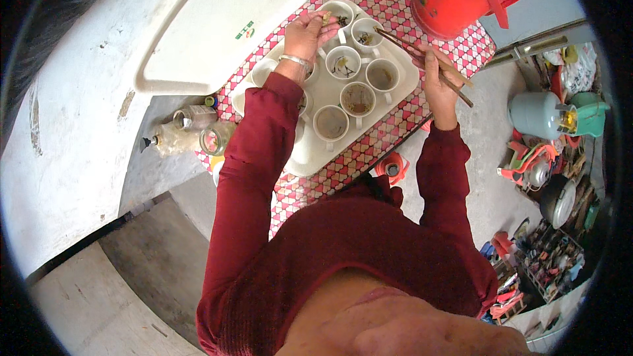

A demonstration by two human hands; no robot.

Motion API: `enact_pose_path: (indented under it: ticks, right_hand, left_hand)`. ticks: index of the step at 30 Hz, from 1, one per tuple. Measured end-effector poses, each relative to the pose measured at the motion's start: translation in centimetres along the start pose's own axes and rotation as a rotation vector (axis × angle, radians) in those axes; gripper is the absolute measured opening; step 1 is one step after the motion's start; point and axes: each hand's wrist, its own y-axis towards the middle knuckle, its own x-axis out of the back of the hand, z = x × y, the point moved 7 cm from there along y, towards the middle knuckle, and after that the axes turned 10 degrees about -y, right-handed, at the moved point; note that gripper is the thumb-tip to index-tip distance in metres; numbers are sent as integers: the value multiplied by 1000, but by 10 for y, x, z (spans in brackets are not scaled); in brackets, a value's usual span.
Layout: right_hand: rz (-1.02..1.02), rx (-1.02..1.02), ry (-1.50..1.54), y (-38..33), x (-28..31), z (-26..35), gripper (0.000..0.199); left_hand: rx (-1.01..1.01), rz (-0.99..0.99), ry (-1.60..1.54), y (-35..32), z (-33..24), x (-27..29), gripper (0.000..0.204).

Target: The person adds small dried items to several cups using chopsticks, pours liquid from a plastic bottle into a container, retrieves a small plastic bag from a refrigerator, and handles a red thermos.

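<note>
Holding brown chopsticks (460, 93), the right hand (440, 89) points their tips into a white cup (364, 34); beside it, the left hand (304, 38) pinches a small pale piece (326, 18). Cups crowd the white tray (406, 76). Heart-patterned cloth (392, 130) edges it, a red bucket (455, 0) stands close beyond, and grey floor (488, 138) spreads rightward.

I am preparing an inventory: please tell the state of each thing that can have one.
Left hand: pinching a small yellowish piece
Right hand: closed around brown wooden chopsticks
Chopsticks: tips close together
Front white round cup: murky liquid inside
White round cup at chopstick tips: dark shreds inside
Clear round glass jar: unlidded
Beige rectangular plastic tray: flat, loaded with cups
Red plastic bucket: standing upright
</note>
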Motion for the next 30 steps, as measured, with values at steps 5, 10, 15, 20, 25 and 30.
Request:
enact_pose_path:
  ticks: [5,10,15,20,25,30]
  right_hand:
    - [-8,33,-101,-7,7,4,27]
    - [20,-31,28,-5,3,-5,27]
    - [213,286,-264,-3,-23,2,17]
    - [210,324,-315,-1,-30,25,14]
    - [166,-60,-44,15,-12,-19,18]
    - [103,-134,34,72,-13,8,27]
  left_hand:
    - [-15,-11,34,26,-4,-3,24]
    - [-9,23,-96,18,-15,1,27]
    - [0,19,-123,-20,-37,11,29]
    - [-16,-32,-117,-71,-53,37,31]
    - [-6,-122,-131,-126,-56,62,26]
    - [10,-179,-171,-164,-47,93,27]
